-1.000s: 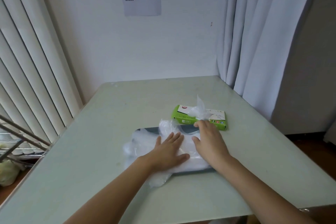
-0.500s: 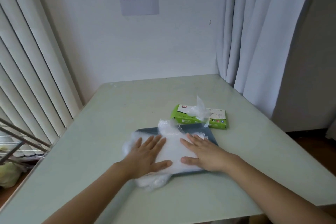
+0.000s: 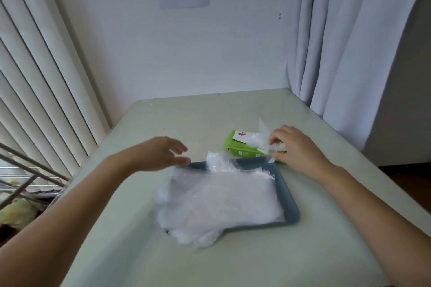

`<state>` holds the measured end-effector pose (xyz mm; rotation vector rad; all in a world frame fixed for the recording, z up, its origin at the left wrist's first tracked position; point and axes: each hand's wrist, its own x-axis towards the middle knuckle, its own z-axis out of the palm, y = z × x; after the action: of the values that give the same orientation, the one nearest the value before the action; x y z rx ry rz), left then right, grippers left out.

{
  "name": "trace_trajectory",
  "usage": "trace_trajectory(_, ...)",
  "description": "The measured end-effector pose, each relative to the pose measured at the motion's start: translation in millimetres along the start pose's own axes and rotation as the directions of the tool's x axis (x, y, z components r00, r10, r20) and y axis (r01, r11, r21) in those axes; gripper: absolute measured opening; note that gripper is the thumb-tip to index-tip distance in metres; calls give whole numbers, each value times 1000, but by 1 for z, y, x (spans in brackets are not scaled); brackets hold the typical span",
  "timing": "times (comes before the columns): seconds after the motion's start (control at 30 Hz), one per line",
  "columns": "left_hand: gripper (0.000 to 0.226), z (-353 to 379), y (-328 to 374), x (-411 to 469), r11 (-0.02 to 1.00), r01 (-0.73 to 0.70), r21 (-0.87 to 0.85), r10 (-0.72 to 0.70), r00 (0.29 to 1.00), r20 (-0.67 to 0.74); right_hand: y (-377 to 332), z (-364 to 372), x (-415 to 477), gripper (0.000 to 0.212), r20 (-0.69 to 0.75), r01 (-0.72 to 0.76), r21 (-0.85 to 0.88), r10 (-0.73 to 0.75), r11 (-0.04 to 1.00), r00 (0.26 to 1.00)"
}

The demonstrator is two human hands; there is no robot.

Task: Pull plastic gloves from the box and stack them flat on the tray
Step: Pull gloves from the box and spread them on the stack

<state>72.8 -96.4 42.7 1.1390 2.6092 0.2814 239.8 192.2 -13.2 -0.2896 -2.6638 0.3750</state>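
The right hand (image 3: 296, 149) is at the green box (image 3: 235, 147), its thumb and fingertips curled in on the protruding glove (image 3: 261, 135) that sticks up from the opening, apparently pinching the thin film. The left hand (image 3: 158, 154) hovers with relaxed, spread fingers over the far left corner of the tray (image 3: 286, 193), holding nothing. The box lies on the bench (image 3: 186, 123) just beyond the tray's far right corner. On the tray sits the stack of gloves (image 3: 219, 198), mostly flat but spilling over the near left edge, with a crumpled tuft raised at the far side. The step in hand looks like drawing out one more glove. To do it well, the pull should be slow and straight up from the opening, so that only one sheet comes free. The carton looks light and may lift or slide, so the free left hand would help by pressing it down. Once the glove is out, both hands should take it by opposite ends, lay it square over the pile and well inside the rim, then smooth it from the middle outward so no air or folds build up.
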Motion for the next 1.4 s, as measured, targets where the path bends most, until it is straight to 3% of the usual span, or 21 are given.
trace_trajectory(0.13,44,-7,34,39,988,-109,-111,99,990,-96,28,13,10,35,9,13,-87,-13,996,1000)
trace_trajectory(0.27,57,13,65,89,967,-179,-183,167,983,-75,38,26,17,36,-54,50,39,-48,998,997)
trace_trajectory(0.37,71,36,86,123,959,-214,-186,210,977,-40,45,34,20,25,-155,74,135,-53,988,987)
trace_trajectory(0.53,91,64,107,160,958,-223,-180,230,973,19,42,30,25,20,-188,-55,397,140,916,972)
trace_trajectory(0.7,74,75,108,171,949,-226,-222,235,972,15,39,22,32,14,-269,-69,440,205,895,941)
trace_trajectory(0.9,50,70,109,174,964,-262,45,259,964,54,30,4,38,16,-388,-25,515,259,857,884)
trace_trajectory(1.03,55,73,111,178,961,-274,24,272,960,58,22,-19,42,20,-442,7,641,362,767,821)
trace_trajectory(1.13,65,71,114,175,962,-272,-17,273,958,86,7,-55,42,21,-465,118,725,355,679,811)
trace_trajectory(1.2,70,65,110,174,972,-231,-26,233,964,127,-7,-83,39,20,-417,127,738,300,663,858)
trace_trajectory(1.3,71,43,102,167,981,-118,-151,138,982,129,-25,-111,34,18,-169,-11,671,168,742,971)
trace_trajectory(1.4,59,5,99,141,912,-152,-380,177,984,32,-37,-118,33,13,78,-145,547,123,824,989)
